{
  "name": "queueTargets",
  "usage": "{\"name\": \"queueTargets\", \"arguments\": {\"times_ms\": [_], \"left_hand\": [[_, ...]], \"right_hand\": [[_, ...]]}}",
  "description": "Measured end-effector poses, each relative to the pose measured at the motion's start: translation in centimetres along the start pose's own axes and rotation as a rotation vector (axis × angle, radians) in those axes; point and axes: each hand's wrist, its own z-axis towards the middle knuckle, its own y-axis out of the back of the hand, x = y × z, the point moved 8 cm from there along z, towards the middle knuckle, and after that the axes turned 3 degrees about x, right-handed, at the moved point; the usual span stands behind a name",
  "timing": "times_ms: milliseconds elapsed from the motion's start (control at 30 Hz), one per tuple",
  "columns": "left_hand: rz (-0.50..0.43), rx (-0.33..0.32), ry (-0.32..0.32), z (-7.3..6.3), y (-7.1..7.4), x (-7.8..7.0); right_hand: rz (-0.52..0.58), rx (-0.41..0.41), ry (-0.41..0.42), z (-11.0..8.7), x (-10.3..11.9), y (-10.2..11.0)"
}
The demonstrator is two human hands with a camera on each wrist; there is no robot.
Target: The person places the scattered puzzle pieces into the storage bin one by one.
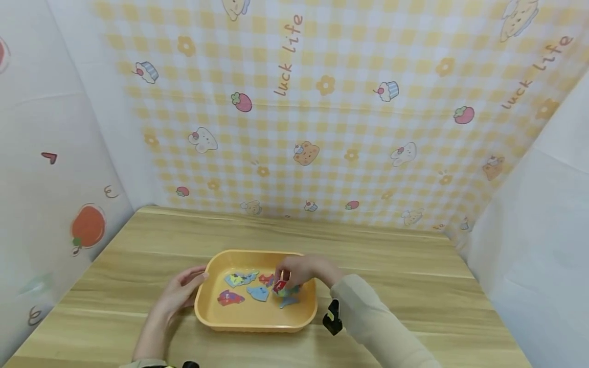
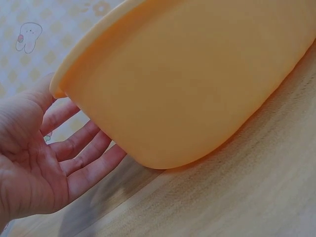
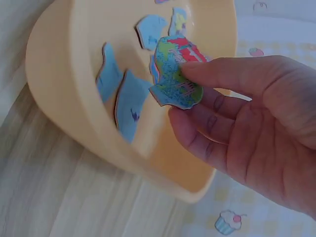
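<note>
Between thumb and fingers, my right hand (image 1: 299, 270) pinches a puzzle piece (image 3: 175, 74) printed in green, blue and red. It is held over the right part of a yellow tray (image 1: 250, 321). My left hand (image 1: 179, 291) is at the tray's left end, its fairly straight fingers against the outer wall in the left wrist view; the thumb is partly hidden by the rim. Several flat pieces lie in the tray, among them a red-purple piece (image 1: 230, 297), a blue piece (image 1: 258, 293) and a blue-yellow piece (image 1: 241, 277).
The tray stands on a wood-grain table (image 1: 391, 255). Behind the table hangs a yellow checked cloth (image 1: 349, 122) with cartoon prints. White cloth hangings (image 1: 529, 245) close off the sides. A black wrist strap part (image 1: 333, 318) sits at the right sleeve.
</note>
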Motion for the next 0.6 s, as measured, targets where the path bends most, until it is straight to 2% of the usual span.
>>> {"name": "queueTargets", "arguments": {"times_ms": [600], "left_hand": [[0.022,-0.017,0.023,-0.1,0.0,0.1]], "right_hand": [[-0.035,0.195,-0.086,2.8,2.1,-2.8]]}}
